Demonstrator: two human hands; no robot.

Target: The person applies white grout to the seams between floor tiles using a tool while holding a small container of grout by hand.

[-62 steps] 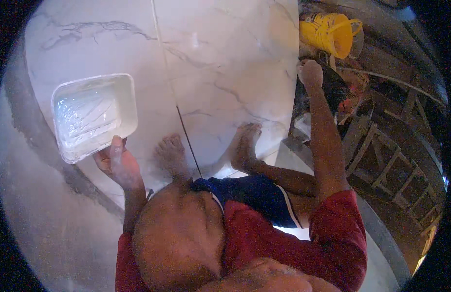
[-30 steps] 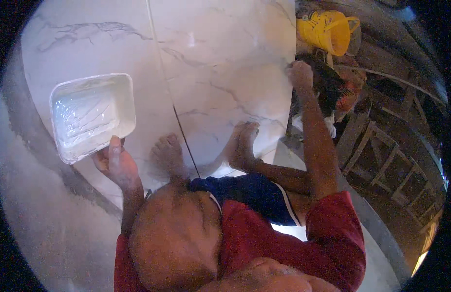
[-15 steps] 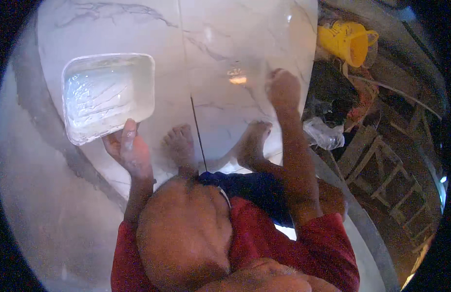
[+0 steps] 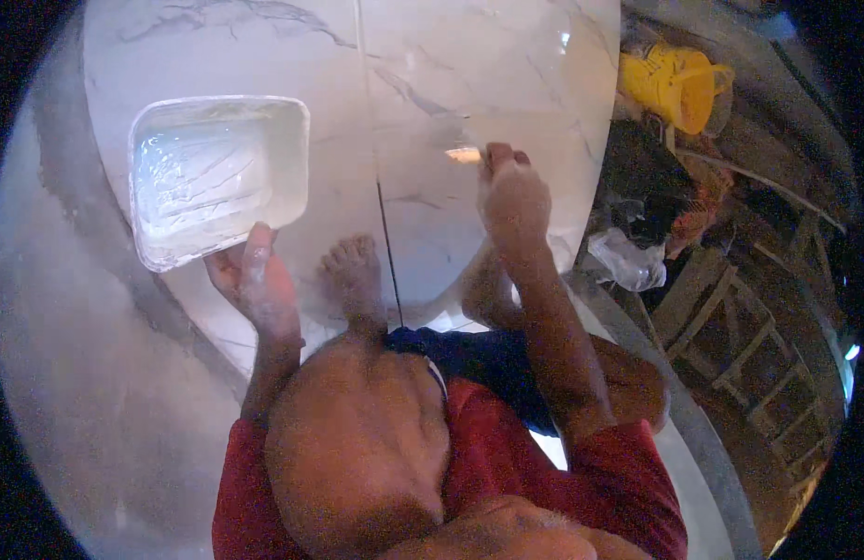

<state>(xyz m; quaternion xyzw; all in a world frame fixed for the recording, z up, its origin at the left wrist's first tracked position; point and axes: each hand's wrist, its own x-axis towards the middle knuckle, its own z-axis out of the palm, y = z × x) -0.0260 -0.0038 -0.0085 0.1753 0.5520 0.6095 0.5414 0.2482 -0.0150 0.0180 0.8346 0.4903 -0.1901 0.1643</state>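
A white rectangular tub (image 4: 288, 159) with rounded corners lies at the far left of me, a wet, shiny whitish layer inside it. My left hand (image 4: 259, 280) grips its near rim, thumb over the edge and the other fingers beneath, mostly hidden. Over the pale, grey-veined tiles (image 4: 451, 65), right of the dark seam, is my right hand (image 4: 516, 201) with its fingers curled closed. Whatever they may hold is hidden from view.
My bare left foot (image 4: 353, 266) rests on the tile beside the seam; my right foot is partly behind my right arm. Along the right lie a yellow bucket (image 4: 670, 89), a clear plastic bag (image 4: 628, 259) and a wooden ladder-like frame (image 4: 745, 345). A grey floor strip curves along the left.
My right hand has moved left toward the seam and a little nearer to me, now covering part of my right foot. My left hand keeps its hold on the tub.
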